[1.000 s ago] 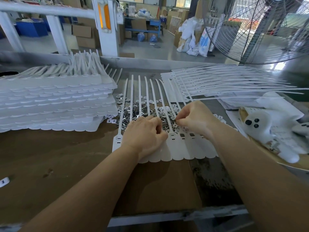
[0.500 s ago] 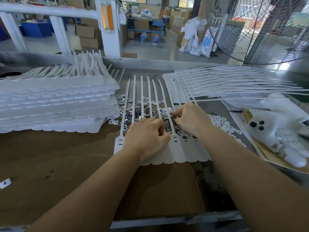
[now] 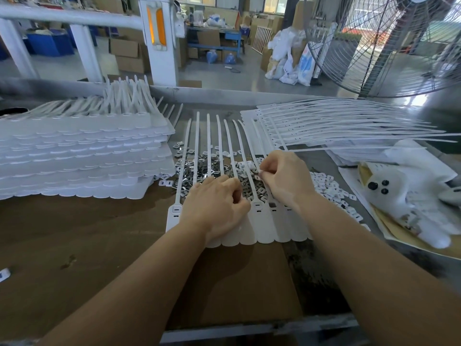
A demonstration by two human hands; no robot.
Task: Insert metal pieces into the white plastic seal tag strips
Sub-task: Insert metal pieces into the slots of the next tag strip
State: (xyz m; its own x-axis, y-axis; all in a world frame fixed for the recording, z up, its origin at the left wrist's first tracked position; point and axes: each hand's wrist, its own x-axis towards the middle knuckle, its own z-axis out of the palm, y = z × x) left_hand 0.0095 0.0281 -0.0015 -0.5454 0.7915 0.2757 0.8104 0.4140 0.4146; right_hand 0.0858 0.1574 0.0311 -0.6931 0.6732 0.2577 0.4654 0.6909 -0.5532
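While the left hand [image 3: 215, 206] rests curled on the seal tag strips [image 3: 264, 221] at centre table, the right hand [image 3: 287, 178] pinches a small piece above the metal pieces [image 3: 199, 176] just beyond.

- Setting: a factory or warehouse assembly floor.
- Work surface: a worn brown table [image 3: 74, 245] carrying bulk stock, with a tall stack of white seal tag strips [image 3: 82, 151] at left and a loose heap of small metal pieces [image 3: 199, 168] at centre.
- Background: a bare concrete floor [image 3: 224, 76], cardboard boxes [image 3: 124, 49], filled white sacks [image 3: 289, 63] and a blue workbench [image 3: 217, 38].
- Equipment: a large industrial pedestal fan [image 3: 389, 46] at right and a white structural pillar [image 3: 159, 41].
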